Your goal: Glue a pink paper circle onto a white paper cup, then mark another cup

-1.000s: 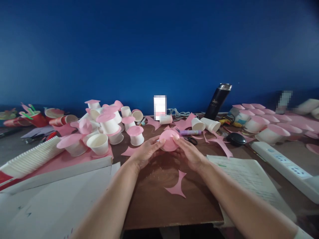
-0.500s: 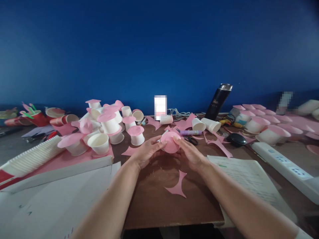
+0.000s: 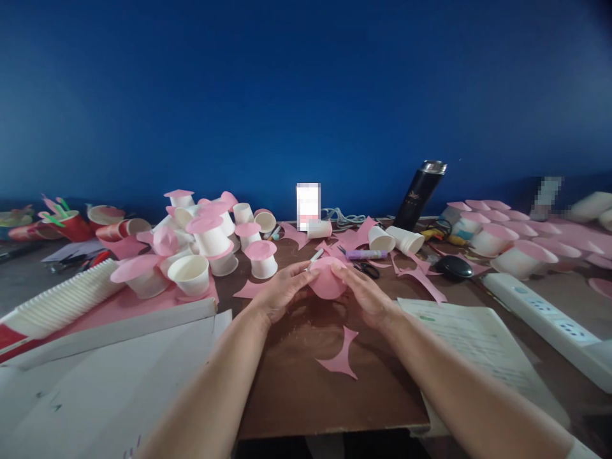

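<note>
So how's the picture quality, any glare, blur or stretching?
Head view: the white rectangle by the wall is washed out and pixelated; the page is too blurred to read; the far-right cups look smeared and stretched; the wall darkens into the top right corner; the pink disc is fairly clear.

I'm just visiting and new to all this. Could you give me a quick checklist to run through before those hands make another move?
1. Left hand on the pink paper disc: ok, its thumb is at the disc's edge.
2. Right hand on the disc: ok, its thumb presses the upper face.
3. What lies under the disc: cannot tell, the disc hides it.
4. Table in front of the hands free of offcuts: not ok, a curved pink paper scrap lies there.
5. Power strip away from the hands: ok, it lies off to the right.
</note>
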Tool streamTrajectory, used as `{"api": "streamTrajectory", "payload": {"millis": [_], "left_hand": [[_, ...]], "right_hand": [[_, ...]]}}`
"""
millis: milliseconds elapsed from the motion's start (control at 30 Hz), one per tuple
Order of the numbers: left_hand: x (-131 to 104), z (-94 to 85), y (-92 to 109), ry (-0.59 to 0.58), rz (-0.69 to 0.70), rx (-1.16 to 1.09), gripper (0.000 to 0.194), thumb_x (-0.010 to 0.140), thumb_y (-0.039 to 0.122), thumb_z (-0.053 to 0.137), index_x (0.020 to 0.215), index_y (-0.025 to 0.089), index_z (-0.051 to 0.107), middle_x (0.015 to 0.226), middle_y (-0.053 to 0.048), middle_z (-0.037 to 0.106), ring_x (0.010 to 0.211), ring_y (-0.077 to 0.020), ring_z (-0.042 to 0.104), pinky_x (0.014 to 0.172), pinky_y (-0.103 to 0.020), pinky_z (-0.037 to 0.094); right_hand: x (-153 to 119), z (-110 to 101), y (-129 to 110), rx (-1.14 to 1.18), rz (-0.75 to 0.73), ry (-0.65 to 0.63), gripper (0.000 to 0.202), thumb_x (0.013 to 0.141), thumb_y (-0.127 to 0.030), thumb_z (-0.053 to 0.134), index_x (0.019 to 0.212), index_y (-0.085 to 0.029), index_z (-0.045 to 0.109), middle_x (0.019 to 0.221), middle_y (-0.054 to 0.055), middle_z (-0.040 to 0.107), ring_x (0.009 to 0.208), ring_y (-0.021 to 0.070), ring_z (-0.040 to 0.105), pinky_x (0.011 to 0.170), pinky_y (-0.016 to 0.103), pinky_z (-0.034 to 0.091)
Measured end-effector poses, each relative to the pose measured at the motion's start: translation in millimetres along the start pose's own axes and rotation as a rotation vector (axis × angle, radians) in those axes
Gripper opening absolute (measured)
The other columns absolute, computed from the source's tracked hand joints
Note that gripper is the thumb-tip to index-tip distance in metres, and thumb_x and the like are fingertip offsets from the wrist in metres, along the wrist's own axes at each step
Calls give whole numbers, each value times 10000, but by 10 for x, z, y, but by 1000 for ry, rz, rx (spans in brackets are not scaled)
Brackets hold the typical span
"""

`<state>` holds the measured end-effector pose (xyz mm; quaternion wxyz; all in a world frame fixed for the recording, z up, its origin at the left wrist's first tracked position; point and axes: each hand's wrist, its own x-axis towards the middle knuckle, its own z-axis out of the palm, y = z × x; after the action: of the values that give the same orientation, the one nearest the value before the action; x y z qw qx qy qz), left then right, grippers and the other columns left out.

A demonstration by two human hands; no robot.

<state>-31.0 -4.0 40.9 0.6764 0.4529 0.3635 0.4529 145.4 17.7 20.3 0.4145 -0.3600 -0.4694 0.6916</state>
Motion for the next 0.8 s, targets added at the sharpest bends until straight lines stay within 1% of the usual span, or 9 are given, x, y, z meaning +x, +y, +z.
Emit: {"api": "streamTrajectory", "payload": {"millis": [167, 267, 367, 467, 533, 633, 733, 800], "left_hand": [[17, -14, -20, -15, -2, -7, 468, 758, 369, 697, 1181, 179, 631, 1098, -100, 674, 976, -223, 623, 907, -365, 453], [25, -22, -30, 4, -5, 11, 484, 751, 372, 703, 1182, 164, 630, 1088, -110, 675, 980, -233, 622, 916, -382, 450], [22, -21, -24, 33, -7, 20, 520, 730, 363, 724, 1196, 156, 620, 1079, -119, 677, 973, -238, 625, 908, -383, 455], [17, -11, -15, 23, -4, 13, 523, 726, 353, 728, 1196, 152, 619, 1087, -119, 674, 971, -235, 627, 910, -372, 453], [19, -6, -17, 13, -3, 18, 512, 733, 355, 722, 1192, 152, 621, 1096, -117, 670, 970, -234, 627, 906, -367, 455], [28, -5, -31, 21, -11, 45, 504, 742, 369, 712, 1190, 158, 619, 1113, -114, 661, 974, -231, 624, 884, -354, 464], [36, -9, -45, 42, -20, 68, 507, 735, 391, 713, 1181, 168, 624, 1104, -107, 665, 968, -224, 621, 852, -332, 473], [36, -14, -47, 58, -12, 68, 512, 723, 394, 723, 1173, 167, 629, 1083, -103, 672, 966, -222, 619, 845, -325, 474]], "right_hand": [[8, -7, 8, -5, 4, -1, 377, 770, -491, 649, 1035, -224, 674, 959, 32, 702, 789, 185, 626, 664, 278, 497], [2, -6, -2, -43, -14, 13, 361, 757, -489, 661, 997, -220, 686, 915, 22, 701, 750, 169, 614, 644, 265, 482], [-4, -2, -12, -54, -33, 14, 387, 761, -491, 658, 1037, -221, 678, 899, 24, 697, 759, 168, 607, 662, 266, 481], [-3, -2, -13, -58, -45, 18, 393, 761, -477, 664, 1057, -218, 675, 928, 28, 693, 780, 165, 598, 682, 264, 480], [3, -5, -13, -67, -34, 22, 393, 765, -476, 660, 1064, -222, 674, 926, 28, 690, 764, 161, 592, 666, 264, 477], [7, -7, -23, -94, -32, 8, 404, 770, -479, 651, 1084, -226, 669, 929, 31, 689, 779, 170, 592, 669, 274, 473], [1, -2, -37, -140, -70, -4, 387, 755, -463, 671, 1054, -218, 683, 945, 31, 690, 853, 191, 598, 732, 284, 470], [-6, 1, -32, -162, -86, 12, 390, 761, -489, 649, 1041, -221, 686, 930, 31, 694, 843, 198, 605, 735, 293, 471]]}}
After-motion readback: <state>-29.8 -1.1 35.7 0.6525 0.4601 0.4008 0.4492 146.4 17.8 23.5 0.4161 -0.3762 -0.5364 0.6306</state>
